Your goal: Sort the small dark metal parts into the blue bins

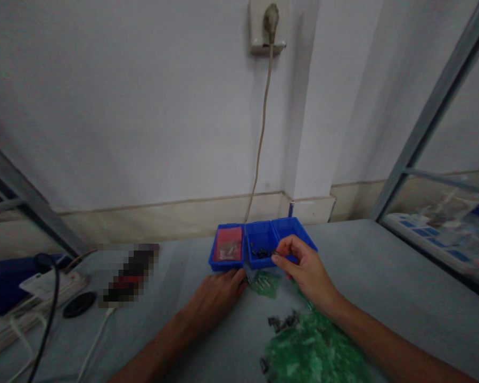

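My right hand (pixel 303 266) is over the front of the middle blue bin (pixel 259 229), its thumb and forefinger pinched on a small dark part (pixel 275 253). Several small dark pieces (pixel 259 252) lie in that bin. On the table, just in front of the left blue bin (pixel 211 260), my left hand (pixel 223 287) has its fingers closed; what they hold, if anything, is too small to make out. Beside its fingertips lies a small green clear bag (pixel 265 283) with slim pieces in it. The left bin contains a pink sheet (pixel 229 236) and a clear packet (pixel 227 251).
A big green bag (pixel 311 351) of parts lies at the front, with loose dark parts (pixel 283 322) by it. A third blue bin (pixel 291 229) adjoins on the right. Left are a pixelated object (pixel 131 274), a black ring (pixel 80 305), cables and a power strip (pixel 74 284).
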### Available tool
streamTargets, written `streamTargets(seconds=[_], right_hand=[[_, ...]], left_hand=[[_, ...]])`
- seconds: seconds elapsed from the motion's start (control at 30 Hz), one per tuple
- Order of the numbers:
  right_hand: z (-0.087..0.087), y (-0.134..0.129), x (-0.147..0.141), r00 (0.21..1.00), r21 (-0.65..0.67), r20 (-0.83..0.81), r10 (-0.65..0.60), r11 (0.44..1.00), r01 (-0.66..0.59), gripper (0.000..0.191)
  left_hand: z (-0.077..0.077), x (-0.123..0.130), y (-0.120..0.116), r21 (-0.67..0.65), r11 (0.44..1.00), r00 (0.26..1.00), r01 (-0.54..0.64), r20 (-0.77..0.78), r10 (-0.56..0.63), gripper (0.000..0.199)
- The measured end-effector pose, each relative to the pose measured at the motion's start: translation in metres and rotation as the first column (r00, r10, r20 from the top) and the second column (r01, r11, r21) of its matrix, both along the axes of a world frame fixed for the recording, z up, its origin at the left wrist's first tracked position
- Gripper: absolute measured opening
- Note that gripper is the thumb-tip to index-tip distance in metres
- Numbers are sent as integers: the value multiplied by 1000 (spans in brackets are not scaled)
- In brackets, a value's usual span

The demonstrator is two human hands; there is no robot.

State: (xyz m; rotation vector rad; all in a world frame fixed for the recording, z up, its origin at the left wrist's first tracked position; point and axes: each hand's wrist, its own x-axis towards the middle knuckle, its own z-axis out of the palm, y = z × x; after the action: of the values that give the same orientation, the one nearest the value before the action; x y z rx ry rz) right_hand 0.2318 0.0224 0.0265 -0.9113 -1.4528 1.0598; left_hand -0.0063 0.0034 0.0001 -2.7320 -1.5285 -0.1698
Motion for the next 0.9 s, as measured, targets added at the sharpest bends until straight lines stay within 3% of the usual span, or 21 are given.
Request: streamTargets(seconds=[0.13,0.43,0.67,0.9], right_hand=[[2,-3,-1,995,100,81,-52,994,43,15],[2,-5,-3,999,66,54,2,998,-6,17],[3,-4,-3,985,-121,-106,134,982,-147,25],[3,-3,-3,952,-281,-283,115,939,-198,34]], left_hand=[[0,0,0,-2,1000,1000,-5,-7,5,20],[-2,0,1,-10,1000,1000,-15,-10,15,21],[-1,-1,0,4,1000,1000,10,11,-10,21],[-1,-2,1,2,1000,1000,12,12,-12,21]])
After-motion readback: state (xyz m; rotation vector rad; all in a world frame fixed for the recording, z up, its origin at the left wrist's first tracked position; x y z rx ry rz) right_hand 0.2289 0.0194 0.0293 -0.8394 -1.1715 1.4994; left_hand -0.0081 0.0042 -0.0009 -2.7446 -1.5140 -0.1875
